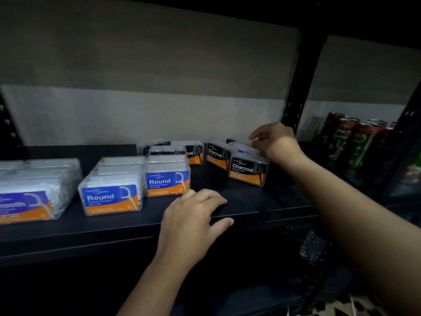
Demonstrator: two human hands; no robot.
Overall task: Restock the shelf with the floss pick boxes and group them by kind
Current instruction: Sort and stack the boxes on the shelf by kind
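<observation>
Right hand (274, 142) pinches a box atop the far-right Charcoal box (248, 171); left hand (193, 215) rests relaxed on the shelf (68, 229) edge. Boxes look light, stiff, slick: grip the sides

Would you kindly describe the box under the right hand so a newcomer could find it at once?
Start at the black shelf and follow it right, toward the drink cans. The right hand rests on the nearest Charcoal box. Unlike the blue Round boxes, its label is black and orange, and it stands further forward than the other Charcoal boxes.
</observation>
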